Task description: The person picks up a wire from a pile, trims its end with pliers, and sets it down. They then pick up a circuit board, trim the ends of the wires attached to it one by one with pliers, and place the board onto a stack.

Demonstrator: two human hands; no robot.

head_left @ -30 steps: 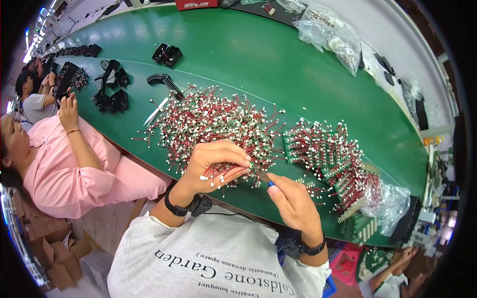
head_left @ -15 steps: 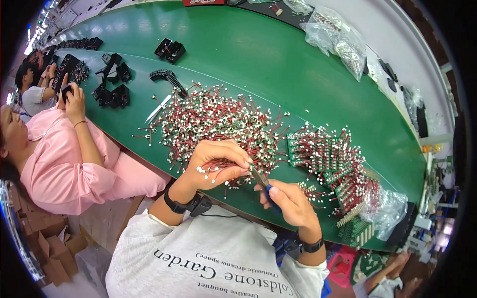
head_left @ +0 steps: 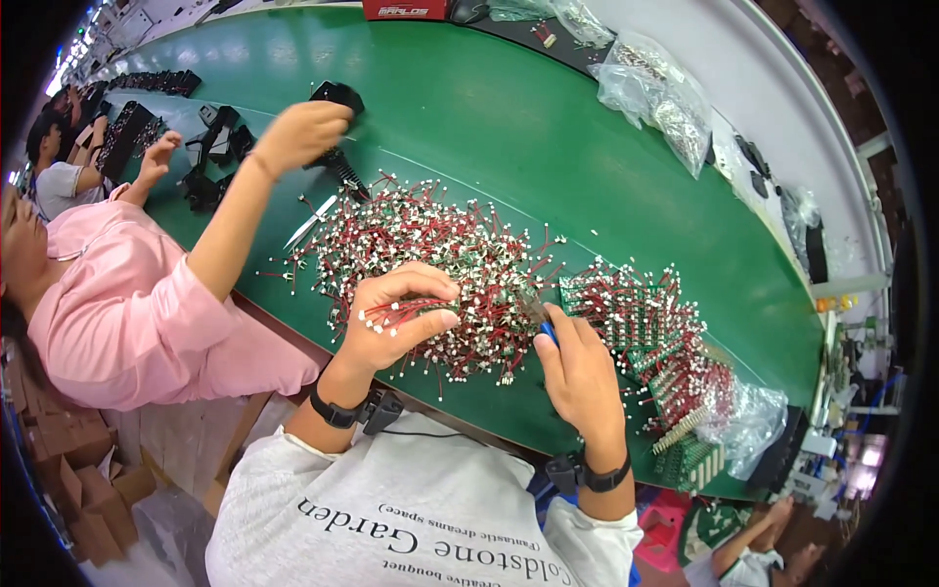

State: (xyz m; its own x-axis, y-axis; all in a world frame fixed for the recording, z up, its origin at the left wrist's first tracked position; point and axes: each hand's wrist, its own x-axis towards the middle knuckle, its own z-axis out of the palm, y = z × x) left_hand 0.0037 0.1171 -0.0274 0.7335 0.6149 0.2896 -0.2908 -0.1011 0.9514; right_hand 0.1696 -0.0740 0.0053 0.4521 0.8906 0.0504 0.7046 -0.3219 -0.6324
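Note:
My left hand (head_left: 406, 298) is curled around a bunch of red-wired connectors (head_left: 391, 313), their white ends poking out on the palm side. Its thumb and fingertips stand a little apart, over the near side of a big heap of small circuit boards with red wires and white plugs (head_left: 421, 230). A pair of blue-handled cutters (head_left: 549, 334) is gripped in my right hand (head_left: 582, 377), at the heap's right side. Their metal jaws point away from me toward the heap and are blurred, so whether they are parted is unclear.
Right of the heap lie green circuit board panels (head_left: 641, 333) with red wires. White tweezers (head_left: 311, 222) rest at its left edge. A co-worker in pink (head_left: 147, 303) reaches over the green table (head_left: 469, 88) toward black housings (head_left: 337, 96). Clear plastic bags (head_left: 657, 93) lie farther back.
My hands have moved apart, the cutters leaving the left fingertips and shifting right. The left hand moved slightly left, still holding the wired connectors. The co-worker's arm has stretched across the table toward the black housings.

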